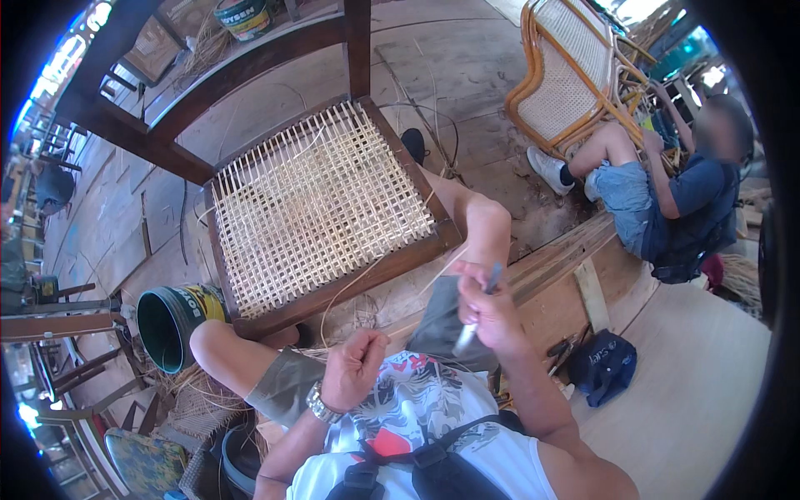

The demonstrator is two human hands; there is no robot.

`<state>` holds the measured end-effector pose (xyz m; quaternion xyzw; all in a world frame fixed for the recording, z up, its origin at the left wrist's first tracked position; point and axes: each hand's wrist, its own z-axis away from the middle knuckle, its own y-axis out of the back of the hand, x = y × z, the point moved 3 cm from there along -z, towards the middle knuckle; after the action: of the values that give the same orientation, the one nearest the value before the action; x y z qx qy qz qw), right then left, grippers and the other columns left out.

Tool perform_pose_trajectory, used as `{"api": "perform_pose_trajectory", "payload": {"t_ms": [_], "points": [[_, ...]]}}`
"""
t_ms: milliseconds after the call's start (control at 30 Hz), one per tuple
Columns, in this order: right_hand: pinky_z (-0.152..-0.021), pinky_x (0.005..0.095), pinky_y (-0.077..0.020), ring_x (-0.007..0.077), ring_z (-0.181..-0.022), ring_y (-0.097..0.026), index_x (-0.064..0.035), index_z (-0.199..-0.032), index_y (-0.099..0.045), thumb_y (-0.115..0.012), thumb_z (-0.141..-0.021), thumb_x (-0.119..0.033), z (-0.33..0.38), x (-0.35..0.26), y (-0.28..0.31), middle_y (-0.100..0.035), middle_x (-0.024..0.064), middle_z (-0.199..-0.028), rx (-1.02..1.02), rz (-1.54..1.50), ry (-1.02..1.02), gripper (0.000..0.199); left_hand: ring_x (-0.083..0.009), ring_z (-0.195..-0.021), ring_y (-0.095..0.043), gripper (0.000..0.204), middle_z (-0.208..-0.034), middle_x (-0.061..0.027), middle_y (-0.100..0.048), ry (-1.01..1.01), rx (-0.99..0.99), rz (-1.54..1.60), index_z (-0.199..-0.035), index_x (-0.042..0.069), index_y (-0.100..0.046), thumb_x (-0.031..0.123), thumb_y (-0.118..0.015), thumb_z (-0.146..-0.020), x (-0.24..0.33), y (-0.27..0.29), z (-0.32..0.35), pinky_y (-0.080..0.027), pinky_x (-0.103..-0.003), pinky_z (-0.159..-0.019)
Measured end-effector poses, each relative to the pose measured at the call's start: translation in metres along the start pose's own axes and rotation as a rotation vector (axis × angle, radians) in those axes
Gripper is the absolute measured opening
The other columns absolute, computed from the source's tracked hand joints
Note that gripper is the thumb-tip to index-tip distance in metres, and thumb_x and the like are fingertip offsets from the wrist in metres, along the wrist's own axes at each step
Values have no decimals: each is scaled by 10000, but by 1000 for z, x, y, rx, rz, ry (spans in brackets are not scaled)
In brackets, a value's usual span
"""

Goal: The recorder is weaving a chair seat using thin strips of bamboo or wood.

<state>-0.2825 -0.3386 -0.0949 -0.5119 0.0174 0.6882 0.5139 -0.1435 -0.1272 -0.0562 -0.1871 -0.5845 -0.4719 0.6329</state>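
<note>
At frame centre, the left hand point(354, 367) was fisted on a thin cane strand point(350, 287), light, springy, best pinched near its end; the right hand point(487, 312) clamped a slim metal tool point(477, 315); the woven chair seat point(317, 204) lay above.

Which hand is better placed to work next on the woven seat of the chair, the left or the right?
Probably the left. The left hand is a closed fist near a thin cane strand that runs up to the woven chair seat. The right hand is busy gripping a slim tool.
</note>
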Motion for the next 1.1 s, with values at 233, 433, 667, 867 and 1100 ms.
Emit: {"api": "perform_pose_trajectory", "payload": {"t_ms": [233,433,667,867,1100], "points": [[-449,187,-296,12,-497,-383,-51,-936,-668,-646,-996,-228,-27,-18,-8,-496,-56,-653,-18,202,154,189,-91,-584,-571,162,-691,-35,-631,42,-116,30,-1014,-7,-645,141,-582,-1007,-5,-12,6,-459,-264,-538],[-522,188,-328,-2,-583,-398,-30,-934,-688,-663,-990,-225,-21,-7,-26,-509,-71,-689,-81,378,151,205,-91,-620,-627,252,-860,-63,-703,43,-91,179,-1144,-35,-617,181,-544,-1035,-4,-28,-16,-512,-263,-569],[-511,191,-344,15,-592,-451,-54,-927,-653,-645,-999,-243,-43,7,-7,-572,-41,-757,79,618,518,203,-62,-557,-562,195,-772,-44,-702,87,-199,186,-1048,-5,-649,169,-569,-1012,28,-35,-74,-439,-236,-507],[-548,221,-402,71,-592,-476,-46,-1331,-506,-472,-1061,-316,-20,-23,1,-580,38,-784,-37,207,37,384,-25,-557,-510,168,-757,-14,-683,87,-118,149,-1005,-6,-640,143,-564,-1013,16,-31,-70,-402,-208,-502],[-599,217,-459,85,-706,-558,-8,-1274,-545,-503,-1049,-116,-4,18,-28,-601,39,-851,-199,293,-75,253,-174,-583,-621,129,-697,-110,-669,-37,-47,166,-973,8,-634,131,-597,-970,2,-43,-70,-479,-324,-560]]}}
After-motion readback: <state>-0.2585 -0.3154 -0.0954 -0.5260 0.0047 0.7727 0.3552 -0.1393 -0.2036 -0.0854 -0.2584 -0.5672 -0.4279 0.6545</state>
